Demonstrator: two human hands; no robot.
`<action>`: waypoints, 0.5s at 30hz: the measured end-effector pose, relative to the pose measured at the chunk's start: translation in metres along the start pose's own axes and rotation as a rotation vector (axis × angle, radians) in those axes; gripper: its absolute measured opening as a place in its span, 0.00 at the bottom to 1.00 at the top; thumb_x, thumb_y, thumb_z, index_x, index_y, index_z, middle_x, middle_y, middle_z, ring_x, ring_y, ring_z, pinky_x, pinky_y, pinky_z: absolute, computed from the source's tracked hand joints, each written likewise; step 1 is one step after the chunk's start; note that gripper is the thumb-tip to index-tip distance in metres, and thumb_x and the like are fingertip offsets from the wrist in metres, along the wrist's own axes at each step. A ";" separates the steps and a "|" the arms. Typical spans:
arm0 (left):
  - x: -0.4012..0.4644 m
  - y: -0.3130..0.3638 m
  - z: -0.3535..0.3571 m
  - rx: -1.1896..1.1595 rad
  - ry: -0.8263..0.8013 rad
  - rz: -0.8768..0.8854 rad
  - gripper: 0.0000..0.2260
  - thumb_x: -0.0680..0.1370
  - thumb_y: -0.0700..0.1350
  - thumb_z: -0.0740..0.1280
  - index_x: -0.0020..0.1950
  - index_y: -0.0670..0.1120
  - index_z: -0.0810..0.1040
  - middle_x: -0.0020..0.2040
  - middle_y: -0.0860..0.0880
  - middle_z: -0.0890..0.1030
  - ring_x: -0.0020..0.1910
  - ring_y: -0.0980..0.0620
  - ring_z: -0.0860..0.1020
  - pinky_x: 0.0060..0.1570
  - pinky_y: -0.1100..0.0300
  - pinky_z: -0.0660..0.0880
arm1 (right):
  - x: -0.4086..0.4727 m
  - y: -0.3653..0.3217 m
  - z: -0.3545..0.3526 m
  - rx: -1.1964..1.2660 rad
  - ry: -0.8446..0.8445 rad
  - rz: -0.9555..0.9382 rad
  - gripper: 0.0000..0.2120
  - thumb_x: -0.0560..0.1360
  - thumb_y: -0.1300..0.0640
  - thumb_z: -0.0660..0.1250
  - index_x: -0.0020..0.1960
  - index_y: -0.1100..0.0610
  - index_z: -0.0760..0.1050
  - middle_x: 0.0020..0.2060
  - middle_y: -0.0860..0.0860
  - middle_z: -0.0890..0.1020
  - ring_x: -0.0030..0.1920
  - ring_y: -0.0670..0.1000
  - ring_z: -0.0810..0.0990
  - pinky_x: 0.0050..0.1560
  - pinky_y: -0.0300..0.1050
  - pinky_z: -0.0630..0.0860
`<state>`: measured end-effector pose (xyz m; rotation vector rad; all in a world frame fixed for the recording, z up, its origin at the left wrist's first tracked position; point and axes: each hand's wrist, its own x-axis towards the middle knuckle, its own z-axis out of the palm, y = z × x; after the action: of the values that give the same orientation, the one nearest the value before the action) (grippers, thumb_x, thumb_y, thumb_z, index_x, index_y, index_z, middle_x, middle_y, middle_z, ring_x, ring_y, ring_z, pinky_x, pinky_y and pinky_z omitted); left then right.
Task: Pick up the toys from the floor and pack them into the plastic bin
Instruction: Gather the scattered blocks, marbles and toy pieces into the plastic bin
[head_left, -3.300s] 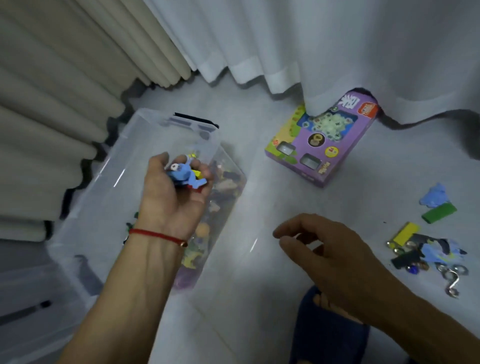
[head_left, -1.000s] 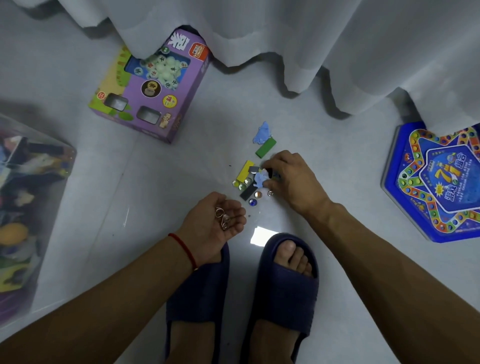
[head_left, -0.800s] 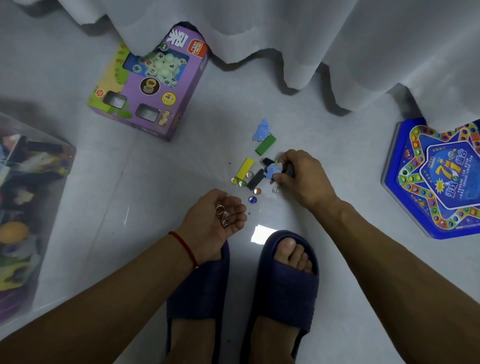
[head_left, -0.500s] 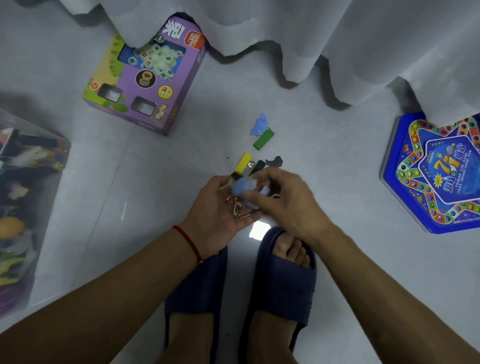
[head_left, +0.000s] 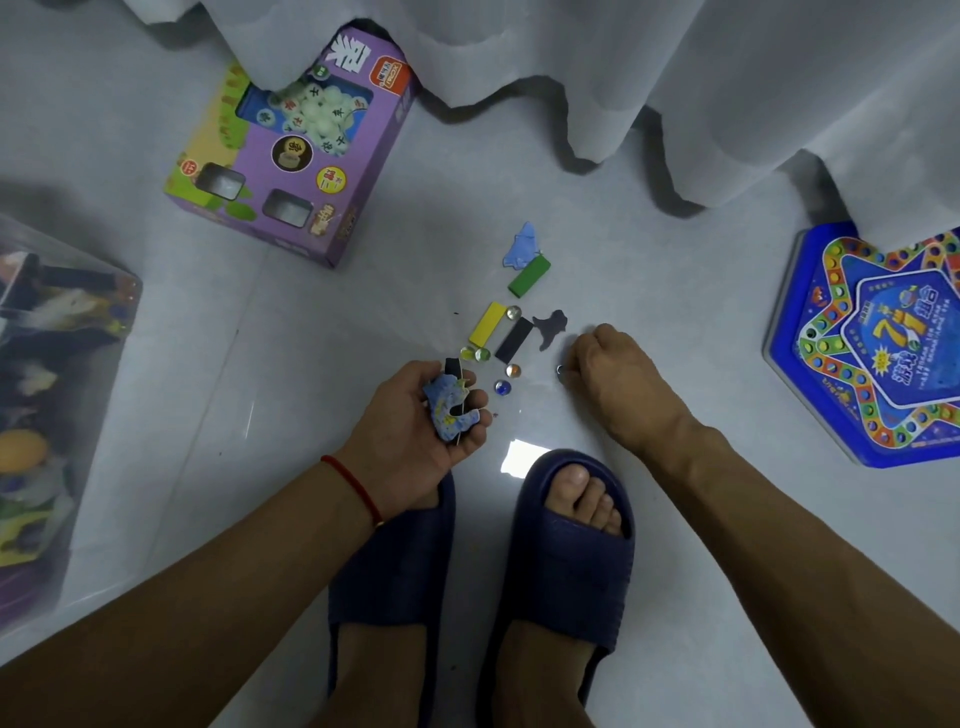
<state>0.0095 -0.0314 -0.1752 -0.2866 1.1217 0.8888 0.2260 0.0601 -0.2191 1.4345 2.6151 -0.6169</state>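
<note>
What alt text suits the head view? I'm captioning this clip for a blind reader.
A crouching person's left hand holds a blue toy piece while the right hand reaches for a small metal ring on the floor. Marbles and coloured blocks lie scattered ahead, with the plastic bin at left.

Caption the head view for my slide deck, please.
Left hand holds a blue toy; right hand reaches a small ring among floor toys, bin at left.

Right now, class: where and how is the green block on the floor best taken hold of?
Pinch the green block across its two long sides, coming from above. It lies flat, long and narrow, so the short width suits a fingertip grip. Approach from its right: the blue piece touches its upper left end.
</note>
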 end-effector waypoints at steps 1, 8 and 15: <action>0.000 0.000 -0.001 0.005 0.004 0.005 0.14 0.80 0.51 0.58 0.47 0.43 0.77 0.39 0.45 0.80 0.34 0.49 0.80 0.35 0.60 0.80 | 0.001 -0.002 0.000 -0.072 -0.043 -0.019 0.09 0.82 0.59 0.60 0.57 0.64 0.74 0.52 0.60 0.76 0.49 0.57 0.74 0.50 0.49 0.73; -0.001 0.000 -0.005 -0.001 0.006 0.014 0.15 0.81 0.51 0.57 0.47 0.43 0.77 0.39 0.45 0.79 0.34 0.50 0.78 0.34 0.60 0.79 | 0.025 -0.026 -0.014 -0.178 -0.361 0.207 0.18 0.78 0.58 0.64 0.65 0.64 0.71 0.59 0.60 0.77 0.56 0.59 0.78 0.56 0.48 0.73; -0.001 -0.001 -0.004 0.010 0.002 0.019 0.15 0.81 0.51 0.57 0.47 0.42 0.77 0.37 0.45 0.80 0.33 0.50 0.78 0.34 0.60 0.79 | 0.004 -0.017 -0.016 -0.048 -0.104 0.112 0.10 0.76 0.62 0.64 0.56 0.63 0.70 0.46 0.59 0.78 0.42 0.59 0.76 0.41 0.48 0.70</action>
<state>0.0076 -0.0352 -0.1761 -0.2693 1.1319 0.9001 0.2118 0.0619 -0.2001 1.4806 2.4351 -0.5952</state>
